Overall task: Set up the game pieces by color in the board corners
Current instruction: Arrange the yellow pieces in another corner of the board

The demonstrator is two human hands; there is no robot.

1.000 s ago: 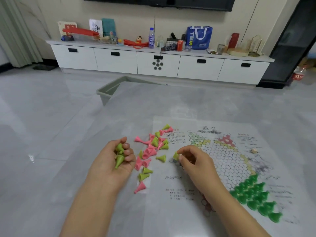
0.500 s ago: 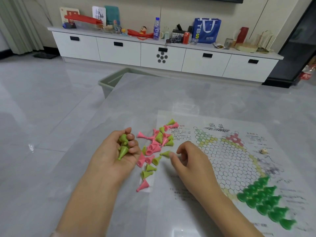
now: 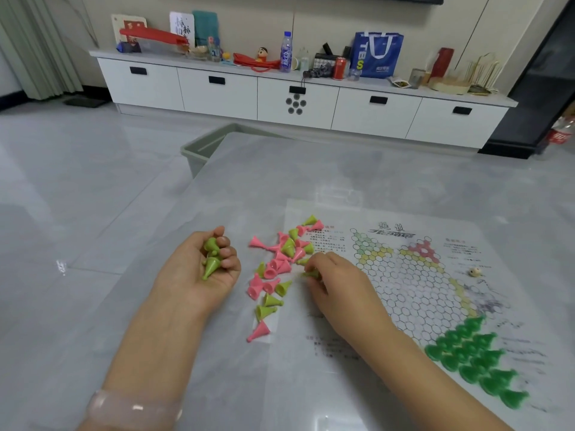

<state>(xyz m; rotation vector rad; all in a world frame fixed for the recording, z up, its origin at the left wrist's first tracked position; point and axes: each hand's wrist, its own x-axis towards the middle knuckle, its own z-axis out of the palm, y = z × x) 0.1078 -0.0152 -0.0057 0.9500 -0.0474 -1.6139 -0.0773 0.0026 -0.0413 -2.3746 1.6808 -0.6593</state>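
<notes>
Left hand (image 3: 199, 272) cups lime cones (image 3: 211, 259); right hand (image 3: 333, 281) pinches one, frame centre. Light, stiff, smooth plastic: probably best pinched at narrow tip.

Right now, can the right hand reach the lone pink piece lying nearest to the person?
Probably yes. The pink piece lies alone on the table, uncovered, left of the right hand, though its fingers already pinch a light green piece.

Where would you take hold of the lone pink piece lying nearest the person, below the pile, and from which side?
The lone pink piece lies on its side on the table, its wide base up-right and its narrow tip down-left. Probably best to pinch from above across the flared base end: a wider purchase, and clear of the light green piece just beyond it.
</notes>
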